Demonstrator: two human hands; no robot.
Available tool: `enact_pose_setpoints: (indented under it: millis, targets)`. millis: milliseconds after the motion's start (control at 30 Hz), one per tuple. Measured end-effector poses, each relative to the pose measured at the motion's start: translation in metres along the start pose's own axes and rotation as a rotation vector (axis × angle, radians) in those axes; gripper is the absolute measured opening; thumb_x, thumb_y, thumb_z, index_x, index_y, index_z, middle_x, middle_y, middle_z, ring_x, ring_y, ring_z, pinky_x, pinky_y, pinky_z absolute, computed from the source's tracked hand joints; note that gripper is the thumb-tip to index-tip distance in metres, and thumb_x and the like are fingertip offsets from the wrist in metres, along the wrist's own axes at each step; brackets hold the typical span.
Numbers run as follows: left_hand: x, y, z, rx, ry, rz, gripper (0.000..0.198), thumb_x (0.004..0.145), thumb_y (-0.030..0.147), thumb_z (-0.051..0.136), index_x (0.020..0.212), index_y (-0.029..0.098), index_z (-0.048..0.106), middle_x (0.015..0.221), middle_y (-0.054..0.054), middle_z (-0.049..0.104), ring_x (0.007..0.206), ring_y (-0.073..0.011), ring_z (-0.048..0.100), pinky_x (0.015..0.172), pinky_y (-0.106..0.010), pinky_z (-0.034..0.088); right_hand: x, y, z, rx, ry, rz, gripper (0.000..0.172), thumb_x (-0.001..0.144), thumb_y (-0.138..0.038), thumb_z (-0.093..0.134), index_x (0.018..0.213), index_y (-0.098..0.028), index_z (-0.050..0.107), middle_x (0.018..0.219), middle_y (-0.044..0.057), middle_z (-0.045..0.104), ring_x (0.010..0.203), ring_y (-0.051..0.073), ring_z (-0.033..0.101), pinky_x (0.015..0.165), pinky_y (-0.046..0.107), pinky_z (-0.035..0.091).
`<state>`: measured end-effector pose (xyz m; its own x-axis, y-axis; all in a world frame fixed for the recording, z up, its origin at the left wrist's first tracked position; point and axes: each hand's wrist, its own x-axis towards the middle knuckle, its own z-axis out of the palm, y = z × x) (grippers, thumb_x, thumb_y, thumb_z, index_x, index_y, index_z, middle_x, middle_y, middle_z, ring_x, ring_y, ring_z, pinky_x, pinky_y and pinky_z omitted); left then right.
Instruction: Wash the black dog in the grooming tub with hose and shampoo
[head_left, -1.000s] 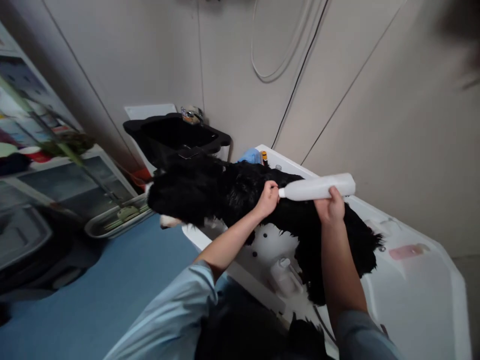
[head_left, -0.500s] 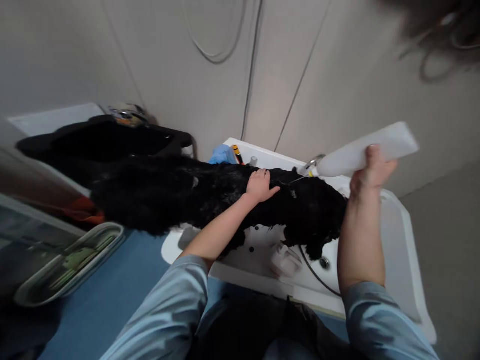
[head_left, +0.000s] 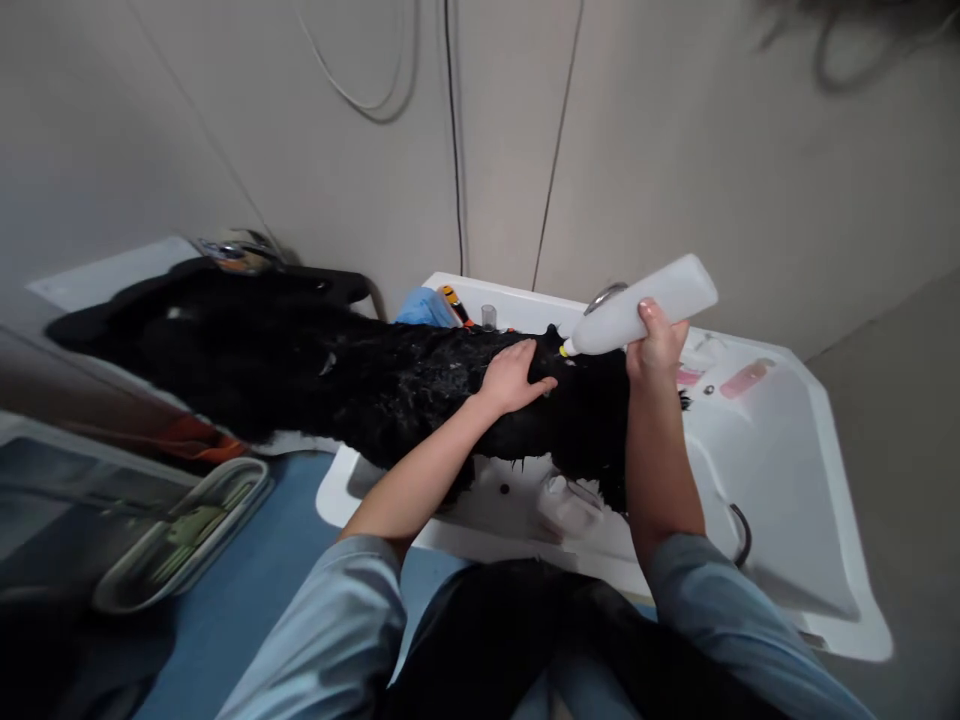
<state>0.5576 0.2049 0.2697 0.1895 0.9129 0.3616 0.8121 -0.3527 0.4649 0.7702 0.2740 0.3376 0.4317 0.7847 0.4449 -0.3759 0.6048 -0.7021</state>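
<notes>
A black wet dog (head_left: pixel 420 375) stands in a white tub (head_left: pixel 844 520), with pale lather patches on its coat. My left hand (head_left: pixel 510 378) lies flat on its back, thumb spread toward the front end. In my right hand (head_left: pixel 660 340) is a white squeeze bottle (head_left: pixel 626 312), tilted downward. The bottle's yellow tip (head_left: pixel 565 349) is at the fur of the dog's upper back, close to my left fingers. My right forearm hides the dog's head.
On the tub's back ledge are a blue cloth (head_left: pixel 426 307), an orange-and-black handle (head_left: pixel 454 300) and a small clear cup (head_left: pixel 489 317). A pale container (head_left: pixel 570 508) sits inside the tub. At the left, a basket (head_left: pixel 184 535) holds green items above the blue floor.
My right hand has brought the bottle left and down to the fur; the thin stream seen before no longer shows. My left hand stays on the dog's back. The view has shifted right.
</notes>
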Motion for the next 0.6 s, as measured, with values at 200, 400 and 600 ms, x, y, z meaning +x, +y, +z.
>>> enact_pose_setpoints:
  millis: [200,400,600]
  targets:
    - [0.000,-0.019,0.025,-0.750,0.319,-0.228,0.017,0.101,0.029,0.063,0.114,0.021,0.057,0.083,0.000,0.073,0.074,-0.0169,0.073,0.077,-0.030,0.059,-0.026,0.039,0.034,0.122,-0.039,0.287,0.057,0.083,-0.056,0.083,0.125,-0.021,0.069,0.125,0.008,0.075,0.123,0.023,0.071,0.114,0.047,0.059]
    - [0.008,-0.017,0.051,-1.000,0.424,-0.459,0.021,0.103,0.037,0.056,0.089,0.025,0.047,0.055,0.007,0.057,0.049,-0.0130,0.056,0.056,-0.024,0.048,-0.040,0.054,0.005,0.130,-0.075,0.537,0.052,0.077,-0.040,0.082,0.123,-0.022,0.066,0.121,0.008,0.078,0.115,0.024,0.074,0.110,0.053,0.060]
    - [-0.041,-0.059,0.012,0.126,0.112,-0.221,0.021,0.098,0.026,0.058,0.089,0.020,0.076,0.121,-0.014,0.082,0.129,-0.0335,0.070,0.129,-0.059,0.039,-0.042,0.031,-0.044,-0.012,-0.073,0.262,0.070,0.052,-0.026,0.092,0.116,-0.021,0.065,0.113,0.004,0.077,0.104,0.020,0.073,0.106,0.043,0.060]
